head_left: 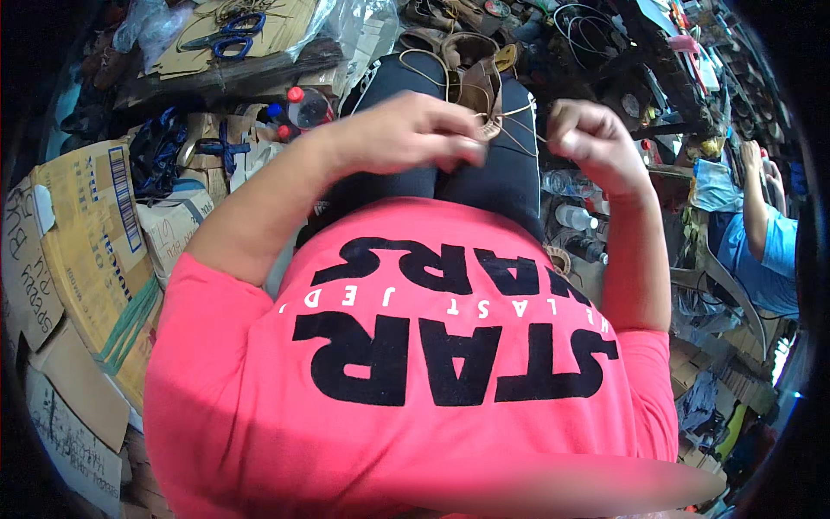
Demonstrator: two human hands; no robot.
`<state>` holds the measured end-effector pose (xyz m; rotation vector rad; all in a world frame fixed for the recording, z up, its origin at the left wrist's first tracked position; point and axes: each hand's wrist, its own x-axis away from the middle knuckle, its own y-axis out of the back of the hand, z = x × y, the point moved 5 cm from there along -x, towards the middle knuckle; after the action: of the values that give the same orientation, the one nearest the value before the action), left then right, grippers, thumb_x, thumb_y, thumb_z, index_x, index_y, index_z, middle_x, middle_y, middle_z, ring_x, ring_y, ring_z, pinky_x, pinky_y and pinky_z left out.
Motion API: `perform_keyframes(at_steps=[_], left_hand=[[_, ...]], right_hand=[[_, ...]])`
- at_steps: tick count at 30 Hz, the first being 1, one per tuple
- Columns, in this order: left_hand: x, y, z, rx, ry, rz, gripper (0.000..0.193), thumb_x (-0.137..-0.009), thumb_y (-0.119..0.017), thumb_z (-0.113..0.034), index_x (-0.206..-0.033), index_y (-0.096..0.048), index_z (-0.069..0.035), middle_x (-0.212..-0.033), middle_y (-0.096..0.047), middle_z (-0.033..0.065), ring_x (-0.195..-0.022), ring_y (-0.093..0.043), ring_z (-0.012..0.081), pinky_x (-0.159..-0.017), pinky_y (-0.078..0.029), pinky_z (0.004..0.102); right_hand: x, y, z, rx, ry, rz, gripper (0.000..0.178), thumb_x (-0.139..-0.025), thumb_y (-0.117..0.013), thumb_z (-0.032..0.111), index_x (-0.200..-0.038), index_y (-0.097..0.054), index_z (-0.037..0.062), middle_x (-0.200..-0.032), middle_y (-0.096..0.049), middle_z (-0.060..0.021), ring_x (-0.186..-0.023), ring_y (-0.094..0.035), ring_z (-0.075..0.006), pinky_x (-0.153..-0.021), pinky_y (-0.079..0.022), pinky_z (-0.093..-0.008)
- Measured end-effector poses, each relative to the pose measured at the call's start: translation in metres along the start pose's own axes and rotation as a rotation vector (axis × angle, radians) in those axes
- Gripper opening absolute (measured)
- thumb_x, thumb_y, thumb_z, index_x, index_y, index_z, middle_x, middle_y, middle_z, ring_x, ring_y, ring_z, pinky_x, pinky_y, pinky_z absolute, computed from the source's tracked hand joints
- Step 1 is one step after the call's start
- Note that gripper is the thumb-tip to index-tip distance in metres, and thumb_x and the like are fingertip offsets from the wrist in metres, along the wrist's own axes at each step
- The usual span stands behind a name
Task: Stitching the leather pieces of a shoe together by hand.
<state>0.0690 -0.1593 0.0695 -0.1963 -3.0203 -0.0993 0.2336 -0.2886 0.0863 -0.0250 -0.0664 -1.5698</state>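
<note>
Brown leather shoe (478,86) rests on the person's lap, on dark trousers (484,177), toe end pointing away, with pale thread (519,130) running out of its near edge. Left hand (415,130) is curled over the shoe's near end, fingers bent and blurred, seemingly pinching the leather or the thread; which one cannot be told. Right hand (592,138) is closed in a loose fist just to the right of the shoe, gripping the thread's other end, which looks taut between hand and shoe.

Likely risks: a hard pull could snap the thread or tear the stitch hole, and since the shoe only sits on the thighs, it could slide off toward the cluttered floor. Loose loops of thread could also tangle.

Around the lap: a bottle (304,105) with a red cap at left, blue scissors (226,35) on cardboard (86,225) beyond, and another person in blue (761,242) seated at right.
</note>
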Motion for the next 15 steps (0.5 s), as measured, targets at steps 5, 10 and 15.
perform_keyframes(at_steps=[5, 10, 15], left_hand=[[0.107, 0.155, 0.050, -1.090, 0.220, -0.709, 0.020, -0.077, -0.067, -0.021, -0.088, -0.067, -0.005, -0.085, -0.063, 0.0148, -0.081, -0.061, 0.0306, -0.073, -0.048, 0.0385], [0.216, 0.227, 0.057, -1.333, 0.873, -1.004, 0.020, -0.080, -0.064, -0.022, -0.086, -0.066, -0.002, -0.088, -0.062, 0.0211, -0.087, -0.059, 0.0384, -0.075, -0.047, 0.0464], [0.095, 0.141, 0.048, -1.057, 0.317, -0.877, 0.031, -0.079, -0.067, -0.023, -0.106, -0.066, -0.008, -0.099, -0.062, 0.0147, -0.093, -0.059, 0.0296, -0.083, -0.047, 0.0373]], right_hand=[[0.107, 0.091, -0.077, 0.754, -0.582, -0.381, 0.016, -0.083, -0.061, 0.012, -0.096, -0.067, 0.0040, -0.078, -0.062, -0.0058, -0.070, -0.060, -0.0172, -0.067, -0.048, -0.0304], [0.320, 0.210, -0.151, 1.236, -1.179, -0.547, 0.020, -0.079, -0.058, 0.019, -0.092, -0.070, 0.0085, -0.091, -0.066, -0.0173, -0.083, -0.064, -0.0334, -0.073, -0.050, -0.0401], [0.163, 0.133, -0.135, 1.103, -0.778, -0.405, 0.020, -0.078, -0.065, 0.015, -0.095, -0.067, 0.0055, -0.086, -0.068, -0.0103, -0.073, -0.065, -0.0181, -0.064, -0.049, -0.0330]])
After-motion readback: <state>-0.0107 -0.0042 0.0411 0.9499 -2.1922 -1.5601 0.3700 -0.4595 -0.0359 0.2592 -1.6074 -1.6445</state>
